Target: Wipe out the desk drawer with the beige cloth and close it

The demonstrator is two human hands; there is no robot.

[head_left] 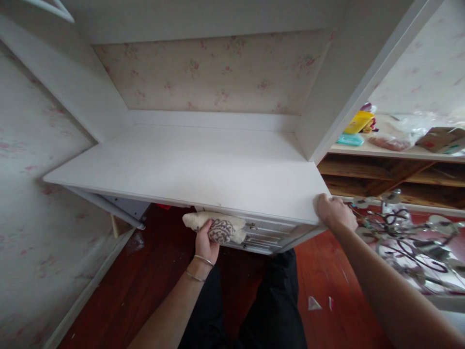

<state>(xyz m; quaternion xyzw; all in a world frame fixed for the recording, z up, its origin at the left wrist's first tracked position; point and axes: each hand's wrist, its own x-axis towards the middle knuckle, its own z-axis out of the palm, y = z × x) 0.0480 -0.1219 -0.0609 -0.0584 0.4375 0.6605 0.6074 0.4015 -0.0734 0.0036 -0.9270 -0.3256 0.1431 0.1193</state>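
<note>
Left hand (205, 242) clenched around patterned cream cloth (214, 228), long axis sideways beneath white desk (196, 169) front edge; right hand (334, 213) curled gripping its right corner.

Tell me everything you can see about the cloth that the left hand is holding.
The cloth is a bunched, soft-looking rag, cream with a dark brown curly pattern on the part facing the camera. It lies sideways, just below the front edge of the white desk, against the drawer front. The left hand grips it from below, fingers wrapped around its middle. Both ends stick out beyond the hand.
</note>
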